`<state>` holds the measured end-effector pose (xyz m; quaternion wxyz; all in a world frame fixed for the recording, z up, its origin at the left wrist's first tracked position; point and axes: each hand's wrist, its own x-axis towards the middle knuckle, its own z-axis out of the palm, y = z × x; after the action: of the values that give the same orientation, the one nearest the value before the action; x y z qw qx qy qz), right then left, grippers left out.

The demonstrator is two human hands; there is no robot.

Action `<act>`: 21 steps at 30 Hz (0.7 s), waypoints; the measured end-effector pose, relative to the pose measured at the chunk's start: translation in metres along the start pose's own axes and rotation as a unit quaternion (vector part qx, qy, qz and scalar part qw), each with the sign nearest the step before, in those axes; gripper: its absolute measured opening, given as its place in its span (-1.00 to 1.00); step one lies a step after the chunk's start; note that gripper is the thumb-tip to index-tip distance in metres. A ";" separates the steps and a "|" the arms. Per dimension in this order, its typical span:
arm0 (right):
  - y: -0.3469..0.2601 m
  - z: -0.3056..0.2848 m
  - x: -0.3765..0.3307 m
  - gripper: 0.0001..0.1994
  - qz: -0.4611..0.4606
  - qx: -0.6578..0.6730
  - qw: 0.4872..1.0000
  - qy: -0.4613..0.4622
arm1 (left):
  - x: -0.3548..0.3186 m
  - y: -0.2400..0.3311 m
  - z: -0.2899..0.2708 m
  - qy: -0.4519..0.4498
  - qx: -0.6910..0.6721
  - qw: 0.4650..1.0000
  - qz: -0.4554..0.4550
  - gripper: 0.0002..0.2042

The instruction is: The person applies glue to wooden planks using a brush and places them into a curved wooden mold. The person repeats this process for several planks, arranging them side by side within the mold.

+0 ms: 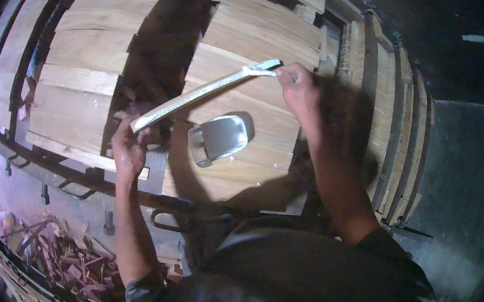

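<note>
A long, thin, pale wooden strip (201, 91) was pinched at its ends by the left hand (127, 150) and the right hand (299, 88); a small see-through plastic tub (218, 139) was seen below, between them.

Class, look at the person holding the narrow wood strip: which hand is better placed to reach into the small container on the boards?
Likely the right hand: it pinches only the strip's smeared tip, close above the container. The left hand supports the strip's other end.
</note>
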<state>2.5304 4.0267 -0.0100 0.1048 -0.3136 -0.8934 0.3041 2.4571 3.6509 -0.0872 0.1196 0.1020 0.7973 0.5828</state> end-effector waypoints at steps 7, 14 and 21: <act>-0.110 0.013 -0.073 -0.90 -0.181 0.097 0.978 -0.040 | -0.002 0.011 0.000 0.012 0.005 1.000 -0.013 -0.73; -0.162 0.041 -0.108 -0.87 -0.237 0.213 0.943 -0.095 | -0.001 0.027 0.001 0.020 -0.016 1.000 -0.010 -0.75; -0.163 0.044 -0.091 -0.73 0.097 0.424 0.864 -0.255 | -0.005 0.035 -0.003 0.002 0.021 0.996 -0.089 -0.73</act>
<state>2.5037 3.8480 0.0542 -0.0334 -0.2357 -0.6387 0.7317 2.4614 3.6571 -0.0524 0.1674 0.0320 0.8155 0.5531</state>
